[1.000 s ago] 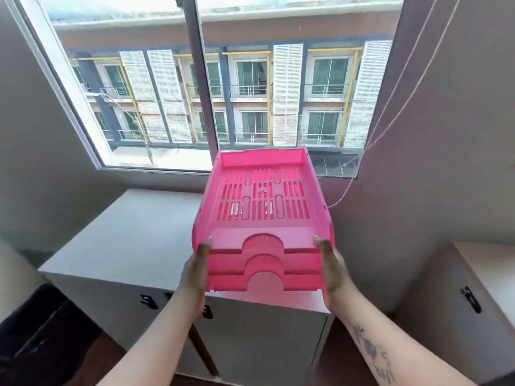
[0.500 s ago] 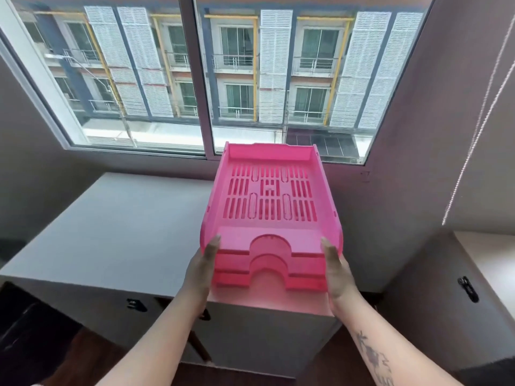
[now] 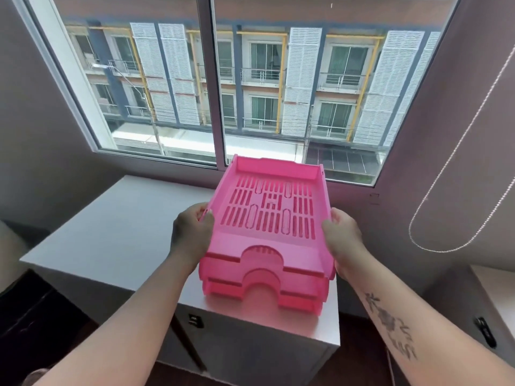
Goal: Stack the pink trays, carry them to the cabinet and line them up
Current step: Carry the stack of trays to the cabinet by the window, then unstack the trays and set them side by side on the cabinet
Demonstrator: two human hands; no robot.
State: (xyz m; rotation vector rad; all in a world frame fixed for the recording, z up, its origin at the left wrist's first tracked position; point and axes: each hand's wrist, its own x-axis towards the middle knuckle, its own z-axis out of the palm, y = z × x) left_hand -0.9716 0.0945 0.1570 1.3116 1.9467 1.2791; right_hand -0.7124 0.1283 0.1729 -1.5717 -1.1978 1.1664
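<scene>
A stack of three pink slotted trays (image 3: 269,235) rests on the right end of the white cabinet top (image 3: 117,235), below the window. My left hand (image 3: 192,231) grips the left side wall of the top tray, thumb over its rim. On the opposite side my right hand (image 3: 341,236) clasps the right wall of that same tray. The top tray sits slightly askew over the two below, its front edge a little raised. The arched cut-outs of all three trays face me.
A wide window (image 3: 223,87) is right behind the cabinet, its sill just past the trays. A bead cord (image 3: 457,174) hangs in a loop at the right. A second cabinet (image 3: 490,310) stands at the right edge, a dark object (image 3: 25,316) at the lower left.
The stack has come down onto the cabinet top. Both hands slid from the front corners of the stack forward along the sides to the top tray's walls. The view moved closer.
</scene>
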